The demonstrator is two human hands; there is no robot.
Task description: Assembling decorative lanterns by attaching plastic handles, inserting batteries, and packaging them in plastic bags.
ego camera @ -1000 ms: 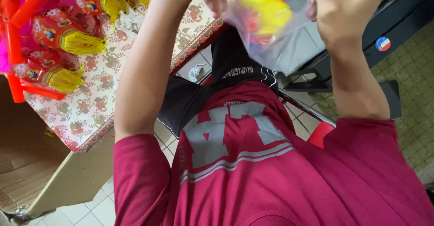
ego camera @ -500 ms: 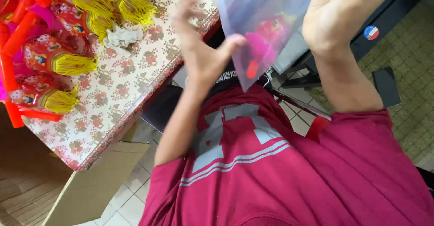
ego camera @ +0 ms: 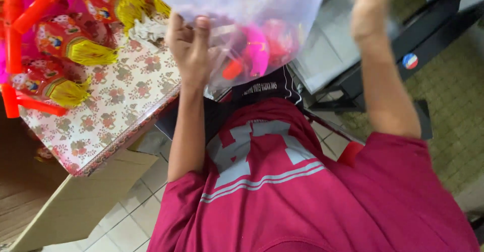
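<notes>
Left hand (ego camera: 190,48) is curled shut, fingers pinching the lower side of the clear plastic bag (ego camera: 242,10) held up just above the red shirt (ego camera: 302,191). Right hand (ego camera: 370,2) is up at the bag's other edge, blurred, and whether it grips I cannot tell. Inside the bag: pink and red plastic toys (ego camera: 254,50), bunched low. Beyond, the floral-cloth desk (ego camera: 116,106) carries red packets with yellow tassels (ego camera: 75,55) and orange sticks (ego camera: 30,10).
</notes>
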